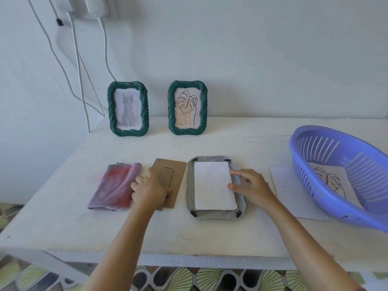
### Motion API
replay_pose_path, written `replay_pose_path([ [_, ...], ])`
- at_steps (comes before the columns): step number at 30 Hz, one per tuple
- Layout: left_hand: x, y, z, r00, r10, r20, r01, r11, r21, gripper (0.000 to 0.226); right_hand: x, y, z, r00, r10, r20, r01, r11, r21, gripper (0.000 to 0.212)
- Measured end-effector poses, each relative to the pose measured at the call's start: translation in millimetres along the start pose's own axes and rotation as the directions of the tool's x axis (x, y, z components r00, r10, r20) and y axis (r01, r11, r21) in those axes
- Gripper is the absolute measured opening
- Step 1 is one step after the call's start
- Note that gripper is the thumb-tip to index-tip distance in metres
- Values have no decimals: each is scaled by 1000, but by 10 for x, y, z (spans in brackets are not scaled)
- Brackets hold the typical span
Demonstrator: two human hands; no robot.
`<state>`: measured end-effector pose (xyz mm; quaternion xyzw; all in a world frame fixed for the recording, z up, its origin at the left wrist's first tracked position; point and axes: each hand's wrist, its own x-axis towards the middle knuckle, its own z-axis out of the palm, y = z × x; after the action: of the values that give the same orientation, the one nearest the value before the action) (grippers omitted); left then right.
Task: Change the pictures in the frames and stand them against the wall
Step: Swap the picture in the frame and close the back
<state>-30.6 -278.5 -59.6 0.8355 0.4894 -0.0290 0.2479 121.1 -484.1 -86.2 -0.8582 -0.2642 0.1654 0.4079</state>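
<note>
Near front edge of table (210, 238): cardboard back (171, 175) gripped by left hand (150, 189), just left of face-down frame (216, 186); long sides matched. Right hand (251, 186) fingers spread flat, paper (213, 184) pressed down.

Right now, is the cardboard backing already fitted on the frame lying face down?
No, the cardboard backing lies beside the face-down frame, under the left hand.

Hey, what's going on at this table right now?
A person is refitting a picture frame. A frame lies face down with white paper in its back; the right hand steadies the paper. The left hand holds the cardboard backing beside a folded cloth. Two green frames stand against the wall.
</note>
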Motion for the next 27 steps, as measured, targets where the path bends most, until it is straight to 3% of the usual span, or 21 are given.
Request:
replay_pose_path([
  [5,58,-7,-124,998,-33,52,36,998,-57,95,-1,8,1,1000,-7,-10,7,999,35,40],
  [9,51,-46,-226,995,86,-42,-92,977,-194,88,-20,-27,-25,1000,-2,17,1,998,70,36],
  [12,-35,25,-306,978,96,-184,-154,930,-335,86,-67,-100,1,973,-86,-215,103,992,67,32],
  [14,-161,193,-305,965,171,-199,-244,864,-440,88,-131,-245,6,942,-98,-320,144,982,124,25],
  [17,-340,513,-158,952,301,-55,-276,767,-579,89,-169,-447,21,988,-7,-154,56,948,314,26],
  [20,-438,679,49,931,354,88,-222,740,-634,84,-170,-491,16,997,70,-38,-49,916,399,30],
  [27,-491,733,187,946,309,100,-249,887,-389,70,-113,-317,21,983,178,-41,-156,936,316,36],
])
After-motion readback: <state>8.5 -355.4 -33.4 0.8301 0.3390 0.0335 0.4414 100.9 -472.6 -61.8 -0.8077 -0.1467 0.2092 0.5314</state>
